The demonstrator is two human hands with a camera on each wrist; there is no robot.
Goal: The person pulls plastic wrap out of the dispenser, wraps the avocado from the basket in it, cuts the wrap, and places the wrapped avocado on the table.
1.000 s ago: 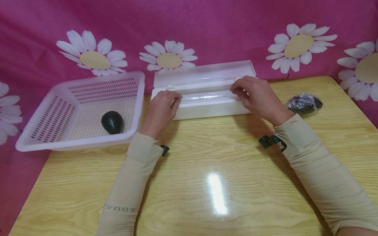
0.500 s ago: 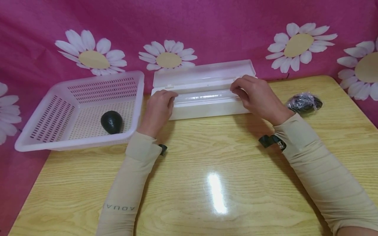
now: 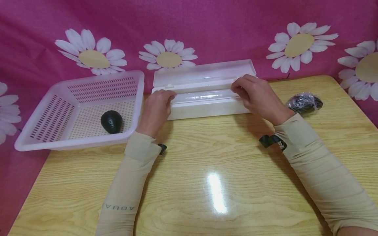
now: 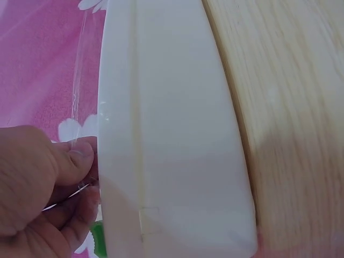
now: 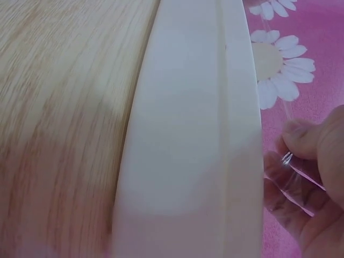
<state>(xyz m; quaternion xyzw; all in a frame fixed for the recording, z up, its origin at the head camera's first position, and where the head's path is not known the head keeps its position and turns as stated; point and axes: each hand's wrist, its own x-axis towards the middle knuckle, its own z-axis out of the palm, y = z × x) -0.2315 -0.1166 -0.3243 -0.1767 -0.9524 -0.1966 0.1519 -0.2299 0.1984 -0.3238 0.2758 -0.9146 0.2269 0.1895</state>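
Note:
A long white plastic wrap dispenser (image 3: 206, 109) lies at the back of the table with its lid (image 3: 203, 72) raised. Clear plastic wrap (image 3: 206, 95) stretches along its opening. At the dispenser's left end, my left hand (image 3: 156, 109) pinches the wrap between thumb and fingers; the left wrist view shows the thin film (image 4: 78, 80) running up from that thumb. My right hand (image 3: 260, 98) pinches the wrap's other side near the right end. In the right wrist view a bunched bit of film (image 5: 286, 158) shows between the thumb and fingers.
Left of the dispenser stands a white slotted basket (image 3: 79, 141) holding a dark avocado (image 3: 111, 122). Another dark avocado wrapped in film (image 3: 305, 103) lies to the right, beyond my right hand. A pink flowered cloth (image 3: 224, 29) hangs behind the wooden table (image 3: 189, 183).
My left hand has shifted slightly left along the dispenser, its fingers still at the wrap. My right hand has stayed almost in place.

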